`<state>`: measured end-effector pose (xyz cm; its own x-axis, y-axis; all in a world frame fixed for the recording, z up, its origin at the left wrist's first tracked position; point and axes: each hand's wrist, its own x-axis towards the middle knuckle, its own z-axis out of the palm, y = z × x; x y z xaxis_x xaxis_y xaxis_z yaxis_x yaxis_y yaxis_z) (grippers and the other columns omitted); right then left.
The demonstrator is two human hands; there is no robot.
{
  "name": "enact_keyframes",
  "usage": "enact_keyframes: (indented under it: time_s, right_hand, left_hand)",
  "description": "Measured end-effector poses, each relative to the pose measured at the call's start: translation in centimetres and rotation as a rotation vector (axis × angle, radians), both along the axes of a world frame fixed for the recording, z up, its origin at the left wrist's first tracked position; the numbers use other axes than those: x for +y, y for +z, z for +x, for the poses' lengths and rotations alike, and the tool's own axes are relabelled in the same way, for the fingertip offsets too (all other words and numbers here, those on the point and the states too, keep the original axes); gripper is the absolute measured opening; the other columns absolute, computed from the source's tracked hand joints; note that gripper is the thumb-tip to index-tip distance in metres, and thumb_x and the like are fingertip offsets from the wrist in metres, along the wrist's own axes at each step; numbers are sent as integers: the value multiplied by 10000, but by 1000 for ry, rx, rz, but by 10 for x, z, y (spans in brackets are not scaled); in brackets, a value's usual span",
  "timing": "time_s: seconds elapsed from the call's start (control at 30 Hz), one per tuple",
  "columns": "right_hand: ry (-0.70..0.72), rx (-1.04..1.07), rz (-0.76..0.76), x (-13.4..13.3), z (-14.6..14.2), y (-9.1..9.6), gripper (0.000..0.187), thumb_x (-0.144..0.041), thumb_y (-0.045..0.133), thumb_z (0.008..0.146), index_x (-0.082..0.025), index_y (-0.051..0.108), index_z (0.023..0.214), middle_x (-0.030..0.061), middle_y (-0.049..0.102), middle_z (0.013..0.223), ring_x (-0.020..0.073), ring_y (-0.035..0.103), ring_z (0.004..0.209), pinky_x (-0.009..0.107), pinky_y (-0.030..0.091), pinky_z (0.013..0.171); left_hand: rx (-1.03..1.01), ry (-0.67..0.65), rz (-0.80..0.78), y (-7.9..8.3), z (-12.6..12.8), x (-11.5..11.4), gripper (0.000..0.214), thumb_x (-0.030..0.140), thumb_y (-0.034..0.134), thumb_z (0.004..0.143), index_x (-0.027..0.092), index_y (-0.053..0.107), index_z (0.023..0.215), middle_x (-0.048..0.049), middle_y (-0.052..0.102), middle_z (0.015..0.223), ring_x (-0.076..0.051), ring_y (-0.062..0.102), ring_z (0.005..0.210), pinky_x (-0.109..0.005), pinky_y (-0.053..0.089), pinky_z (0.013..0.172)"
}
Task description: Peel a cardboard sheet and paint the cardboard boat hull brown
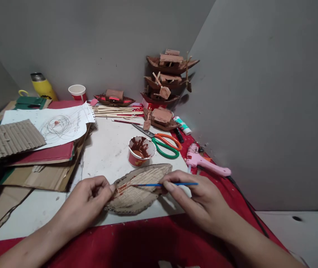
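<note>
My left hand (90, 197) pinches the left end of a leaf-shaped cardboard boat hull (144, 193), tilted above the white board. Between the thumb and fingers of my right hand (195, 197) is a thin blue paintbrush (150, 185), its tip touching the ribbed inner face. Reddish-brown streaks mark that face near my left thumb; the rest is bare tan cardboard. Just behind the hull stands a paper cup (139, 159) with brown paint inside and smeared on its walls.
Scissors (167, 147) and a pink glue gun (207, 162) lie to the right. Brown model boats (171, 63) are stacked at the back, near wooden sticks (116, 111). Cardboard sheets (49, 176) and a scribbled paper (75, 128) pile up left. A yellow bottle (43, 87) stands behind.
</note>
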<state>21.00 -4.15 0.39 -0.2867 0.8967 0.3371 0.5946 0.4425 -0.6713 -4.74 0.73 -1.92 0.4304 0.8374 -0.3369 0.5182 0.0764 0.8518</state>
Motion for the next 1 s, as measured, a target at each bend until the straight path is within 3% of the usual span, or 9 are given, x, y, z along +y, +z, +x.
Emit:
enact_keyframes:
  time_s: [0.07,0.17,0.3,0.47,0.77,1.0]
  right_hand:
    - [46,11,-44,-2,-2,0,158,-193,467,931,-191,618,883,27,662,739,139,611,644,225,471,598]
    - [143,47,-160,-6,-5,0,179,-216,463,944,-187,627,879,25,676,735,125,618,638,210,467,591]
    - [263,78,-258,-10,-7,-2,171,-224,468,952,-179,628,912,26,690,754,116,635,666,195,468,618]
    - [269,107,-226,-11,-7,-3,170,-224,464,951,-164,620,915,28,662,745,106,602,651,189,467,629]
    - [61,60,-23,-7,5,0,187,-239,480,934,-164,617,830,27,646,684,126,587,606,218,449,592]
    - [260,114,-94,-17,-5,-5,178,-229,469,937,-164,616,863,21,647,686,119,590,593,215,458,602]
  left_hand:
    - [-38,36,32,-2,2,5,430,527,432,876,179,475,628,57,368,587,-106,363,561,-223,283,523]
    - [-80,65,-57,-2,6,10,471,568,391,880,178,504,642,56,408,539,-105,402,486,-229,306,491]
    - [-82,-10,-74,5,12,10,421,526,455,865,158,593,714,49,451,540,-112,437,504,-223,324,499]
    - [-67,-141,-44,8,21,1,270,371,543,814,133,659,766,27,541,642,-111,438,603,-213,325,555]
    - [-99,-117,-171,-1,21,-14,263,320,543,766,109,700,777,11,577,612,-106,445,537,-219,344,529]
    - [-79,-93,-140,0,26,-24,242,280,522,747,104,686,764,31,496,535,-85,395,462,-209,312,456]
